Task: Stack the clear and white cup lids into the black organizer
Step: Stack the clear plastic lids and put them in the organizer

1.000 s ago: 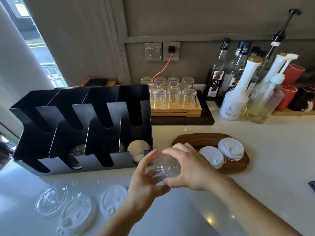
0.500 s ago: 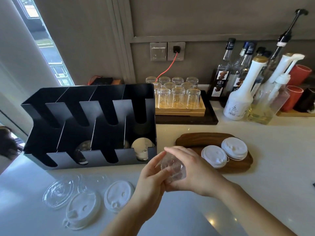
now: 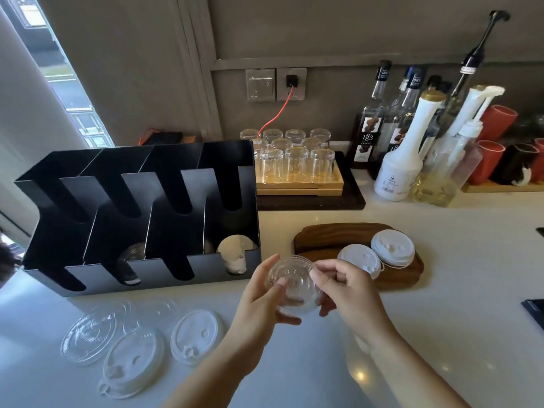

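Both hands hold a small stack of clear lids above the counter, just right of the black organizer. My left hand cups the stack from the left and below. My right hand pinches its right rim. Inside the organizer a white lid stands in the rightmost front slot and a clear lid in the second slot from the left. On the counter at front left lie a clear lid and two white lids. Two more white lids rest on a wooden tray.
Upturned glasses stand on a light wooden tray behind the organizer. Syrup bottles and red cups line the back right. A dark flat object lies at the right edge. A red cable hangs from the wall socket.
My right hand has slid off the top of the clear lids to their right rim, so the stack now shows between both hands. The view has shifted slightly to the left.
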The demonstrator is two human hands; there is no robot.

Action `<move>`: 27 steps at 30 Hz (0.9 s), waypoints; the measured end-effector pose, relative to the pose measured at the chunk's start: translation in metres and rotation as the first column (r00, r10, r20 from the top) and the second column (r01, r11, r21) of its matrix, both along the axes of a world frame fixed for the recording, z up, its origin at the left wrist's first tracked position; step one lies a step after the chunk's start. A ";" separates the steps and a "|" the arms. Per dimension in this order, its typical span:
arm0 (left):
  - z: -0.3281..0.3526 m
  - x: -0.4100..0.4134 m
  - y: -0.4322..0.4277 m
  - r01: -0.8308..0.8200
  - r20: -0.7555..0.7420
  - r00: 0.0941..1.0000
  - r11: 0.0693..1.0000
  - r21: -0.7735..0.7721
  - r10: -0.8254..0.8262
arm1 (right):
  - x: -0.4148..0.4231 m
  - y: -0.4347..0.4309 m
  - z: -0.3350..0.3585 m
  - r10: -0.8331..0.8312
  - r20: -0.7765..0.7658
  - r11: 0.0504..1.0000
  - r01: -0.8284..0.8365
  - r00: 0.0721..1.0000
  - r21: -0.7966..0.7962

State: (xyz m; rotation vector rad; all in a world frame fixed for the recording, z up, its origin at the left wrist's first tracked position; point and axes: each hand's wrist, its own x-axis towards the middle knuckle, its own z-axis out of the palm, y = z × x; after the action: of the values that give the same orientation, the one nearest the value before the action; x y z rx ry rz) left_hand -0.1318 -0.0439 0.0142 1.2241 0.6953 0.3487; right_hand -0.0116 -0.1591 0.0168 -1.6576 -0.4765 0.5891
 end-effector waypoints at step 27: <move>-0.010 -0.117 0.054 -0.304 0.034 0.951 0.950 -0.066 0.307 | -0.081 0.081 0.000 0.413 0.087 0.910 -0.409 0.907 -0.063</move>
State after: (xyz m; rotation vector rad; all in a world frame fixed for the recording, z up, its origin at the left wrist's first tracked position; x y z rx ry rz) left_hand -0.2493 0.0100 0.0045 1.0485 0.8536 0.6060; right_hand -0.0923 -0.0785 0.0167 -1.6412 -0.9061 0.8332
